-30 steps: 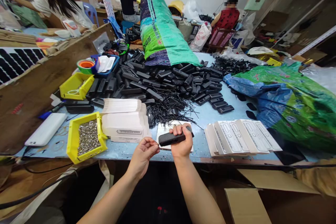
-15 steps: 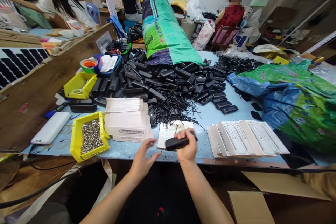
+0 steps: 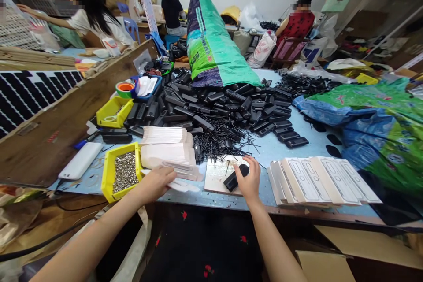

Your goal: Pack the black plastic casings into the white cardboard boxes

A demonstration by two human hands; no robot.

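My left hand point(image 3: 157, 183) is closed on a flat white carton point(image 3: 181, 186), just in front of a stack of flat white cartons point(image 3: 167, 150). My right hand point(image 3: 250, 179) has its thumb and fingers around a black plastic case point(image 3: 233, 180), which lies at a slant over a small white board point(image 3: 214, 176). Part of the case is hidden by the fingers. Behind the board lies a tangle of thin black sticks point(image 3: 221, 139). Left of the carton stack stands a yellow bin point(image 3: 107, 176) full of small shiny metal pieces point(image 3: 124, 172).
A big heap of black cases point(image 3: 198, 108) covers the table's middle, under a tall green sack point(image 3: 224, 53). Printed white cartons point(image 3: 317, 180) stand at right, beside a green and blue sack point(image 3: 373, 128). A white power bank-like block point(image 3: 81, 161) lies left. Several people sit farther back.
My left hand has moved left and taken hold of a flat white carton. My right hand has lowered the black case onto the board and loosened its wrap around it. The view has shifted slightly.
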